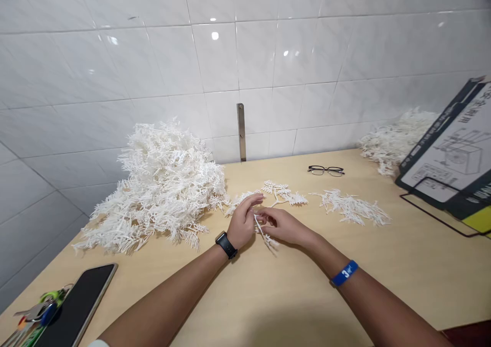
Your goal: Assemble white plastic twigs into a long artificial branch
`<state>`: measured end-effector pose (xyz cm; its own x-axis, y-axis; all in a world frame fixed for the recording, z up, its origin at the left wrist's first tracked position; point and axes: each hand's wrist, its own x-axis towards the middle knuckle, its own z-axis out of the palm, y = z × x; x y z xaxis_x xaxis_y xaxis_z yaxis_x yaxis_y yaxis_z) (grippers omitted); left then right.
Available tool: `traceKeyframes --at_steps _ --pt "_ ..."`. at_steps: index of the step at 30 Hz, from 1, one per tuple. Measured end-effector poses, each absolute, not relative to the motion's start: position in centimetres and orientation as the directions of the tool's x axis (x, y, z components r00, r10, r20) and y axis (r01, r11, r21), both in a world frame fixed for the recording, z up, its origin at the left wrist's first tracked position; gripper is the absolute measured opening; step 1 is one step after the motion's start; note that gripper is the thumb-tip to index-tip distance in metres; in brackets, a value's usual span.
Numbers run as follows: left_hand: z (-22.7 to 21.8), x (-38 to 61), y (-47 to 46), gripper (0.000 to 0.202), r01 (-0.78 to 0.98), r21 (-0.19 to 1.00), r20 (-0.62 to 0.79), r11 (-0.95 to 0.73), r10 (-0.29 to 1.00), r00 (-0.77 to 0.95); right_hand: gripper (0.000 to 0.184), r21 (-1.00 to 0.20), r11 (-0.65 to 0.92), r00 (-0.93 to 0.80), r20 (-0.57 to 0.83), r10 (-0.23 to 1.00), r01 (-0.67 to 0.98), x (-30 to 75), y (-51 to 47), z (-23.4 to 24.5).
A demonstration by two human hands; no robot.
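Observation:
Both my hands meet over the middle of the table. My left hand [243,223], with a black watch on the wrist, is curled and closed around the upper end of a white plastic branch [264,236]. Its thin stem slants down toward me, with the twiggy tip just above the wood. From the right, my right hand [286,226] is closed with bent fingers pinching at the same stem; the exact contact is partly hidden. Just beyond my fingers lies a forked white sprig [279,200]. Right of it rests a small bunch of white sprigs [353,207].
A tall heap of white branches [161,188] stands at the left against the tiled wall [257,55]. Black-framed glasses [326,170] lie at the back. At the right are another white pile [395,137] and a leaning printed box [452,153]. A phone [76,306] and keys [42,308] lie front left.

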<state>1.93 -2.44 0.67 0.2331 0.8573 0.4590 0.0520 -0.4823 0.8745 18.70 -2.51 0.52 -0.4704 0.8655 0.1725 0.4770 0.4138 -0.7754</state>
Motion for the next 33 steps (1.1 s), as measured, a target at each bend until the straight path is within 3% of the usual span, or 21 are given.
traceKeyframes --at_steps 2,6,11,15,18,24,29,33 --pt "0.6 1.9 -2.5 0.038 0.06 0.864 0.479 -0.501 0.852 0.213 0.009 -0.771 0.402 -0.433 0.182 0.883 0.494 18.9 -2.3 0.4" --pt "0.4 1.5 -2.1 0.037 0.134 0.862 0.481 -0.488 0.873 0.087 0.011 -0.84 0.351 -0.318 0.228 0.92 0.414 19.5 -2.0 0.8" --pt "0.5 1.1 -1.5 0.035 0.235 0.869 0.462 -0.436 0.884 -0.068 0.02 -0.945 0.295 -0.093 0.284 0.954 0.139 19.8 -1.7 1.2" --pt "0.9 1.3 -1.8 0.03 0.233 0.868 0.462 -0.439 0.885 -0.055 0.031 -0.969 0.201 -0.018 0.206 0.978 -0.145 19.7 -1.7 1.3" --pt "1.1 1.4 -2.1 0.029 0.223 0.867 0.464 -0.446 0.885 -0.032 0.037 -0.953 0.165 0.015 0.166 0.986 -0.254 19.5 -1.7 1.5" --pt "1.0 1.5 -2.1 0.03 0.147 0.874 0.474 -0.464 0.88 -0.041 0.037 -0.946 0.164 0.098 0.142 0.985 -0.28 20.0 -1.3 1.5" --pt "0.7 1.6 -1.9 0.027 0.135 0.877 0.469 -0.46 0.883 -0.037 0.032 -0.908 0.251 0.145 0.214 0.966 -0.335 21.0 -0.6 1.1" --pt "0.7 1.7 -2.1 0.024 0.198 0.856 0.488 -0.477 0.873 -0.003 0.037 -0.937 0.302 0.3 0.241 0.923 -0.176 21.1 -0.7 0.8"
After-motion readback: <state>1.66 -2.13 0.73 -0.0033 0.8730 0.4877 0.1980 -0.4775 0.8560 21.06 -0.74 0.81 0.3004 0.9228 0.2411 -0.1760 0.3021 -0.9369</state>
